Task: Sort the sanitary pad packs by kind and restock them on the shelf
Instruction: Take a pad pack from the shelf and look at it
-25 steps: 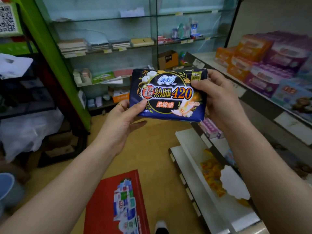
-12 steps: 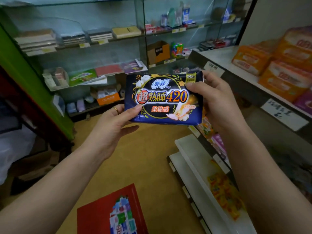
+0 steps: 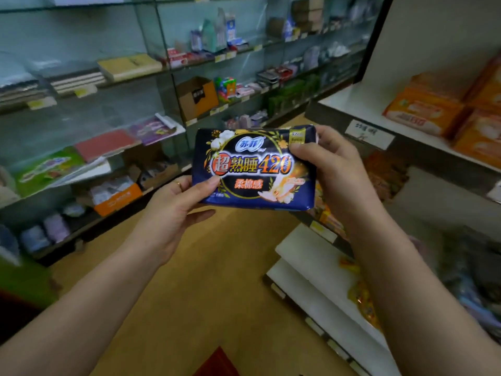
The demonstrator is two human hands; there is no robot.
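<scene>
A dark blue sanitary pad pack (image 3: 252, 172) marked 420 is held up in front of me, face toward the camera. My left hand (image 3: 173, 210) grips its lower left corner, thumb on the front. My right hand (image 3: 336, 169) grips its right end, fingers curled over the top right corner. Orange pad packs (image 3: 425, 109) lie on the white shelf (image 3: 360, 104) at the right, apart from the blue pack.
Glass shelves (image 3: 189, 66) with boxes and small goods run along the back left. Lower white shelves (image 3: 311, 270) jut out at the bottom right, with orange wrapped goods (image 3: 363, 302) on them. A red box corner (image 3: 217, 365) shows on the tan floor.
The view has swung to the right and up; the red box has slid almost out of frame. Both hands keep the same hold on the blue pack.
</scene>
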